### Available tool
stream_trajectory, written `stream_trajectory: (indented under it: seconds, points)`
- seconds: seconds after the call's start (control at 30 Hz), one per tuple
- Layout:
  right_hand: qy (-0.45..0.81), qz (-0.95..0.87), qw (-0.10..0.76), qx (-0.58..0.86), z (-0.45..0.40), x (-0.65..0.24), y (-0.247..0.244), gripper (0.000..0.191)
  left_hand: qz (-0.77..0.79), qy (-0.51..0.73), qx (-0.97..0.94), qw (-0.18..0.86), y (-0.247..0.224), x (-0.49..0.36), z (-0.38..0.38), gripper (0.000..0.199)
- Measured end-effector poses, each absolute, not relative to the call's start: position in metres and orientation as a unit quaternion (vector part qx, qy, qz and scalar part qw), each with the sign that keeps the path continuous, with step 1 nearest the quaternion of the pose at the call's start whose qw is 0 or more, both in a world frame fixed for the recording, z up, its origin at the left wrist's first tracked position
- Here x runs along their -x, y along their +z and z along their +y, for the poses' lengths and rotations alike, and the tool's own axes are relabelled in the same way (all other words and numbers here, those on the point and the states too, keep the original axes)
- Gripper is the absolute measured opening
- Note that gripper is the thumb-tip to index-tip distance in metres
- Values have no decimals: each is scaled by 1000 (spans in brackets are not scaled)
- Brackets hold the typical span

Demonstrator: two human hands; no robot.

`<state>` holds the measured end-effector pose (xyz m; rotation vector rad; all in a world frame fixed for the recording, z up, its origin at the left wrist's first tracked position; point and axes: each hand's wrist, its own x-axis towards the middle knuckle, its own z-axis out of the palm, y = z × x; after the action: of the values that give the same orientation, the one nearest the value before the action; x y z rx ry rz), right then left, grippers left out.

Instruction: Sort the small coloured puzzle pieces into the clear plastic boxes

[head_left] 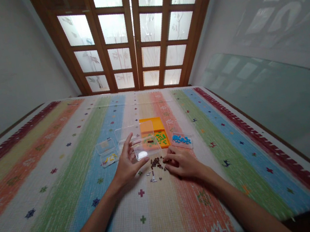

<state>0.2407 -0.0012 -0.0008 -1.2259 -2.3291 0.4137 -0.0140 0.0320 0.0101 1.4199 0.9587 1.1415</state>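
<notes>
My left hand (125, 163) grips a clear plastic box (149, 149) by its left side, thumb at the near edge and fingers behind. A single brown piece (150, 141) shows in the box, which is tilted toward me. Just in front of the box, a pile of small brown toy bricks (156, 162) lies on the cloth. My right hand (182, 162) is at the pile's right edge with fingers curled and tips close together; what they pinch is too small to make out. Several small grey pieces (153, 179) lie nearer to me.
Behind the held box stands an open orange case (163, 138) with green pieces. A clear tray of blue pieces (181, 139) is to the right, and an open clear box with yellow pieces (109, 159) to the left. A striped cloth (73, 178) covers the table.
</notes>
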Motion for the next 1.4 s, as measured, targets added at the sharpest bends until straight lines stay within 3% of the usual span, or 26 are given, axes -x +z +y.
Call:
stream_trajectory:
  seconds: [0.17,0.63,1.0,1.4]
  points:
    - [166,-840,235,460,-2,-240,-1,9,390,479,-594,515,10,14,31,101]
    - [118,-847,240,459,0,-238,-6,24,398,475,-597,510,11,14,32,102]
    - [117,-848,258,448,-1,-236,-6,12,384,479,-591,524,11,13,30,102]
    - [133,-874,254,391,-6,-229,-3,22,379,480,-591,525,8,13,32,103]
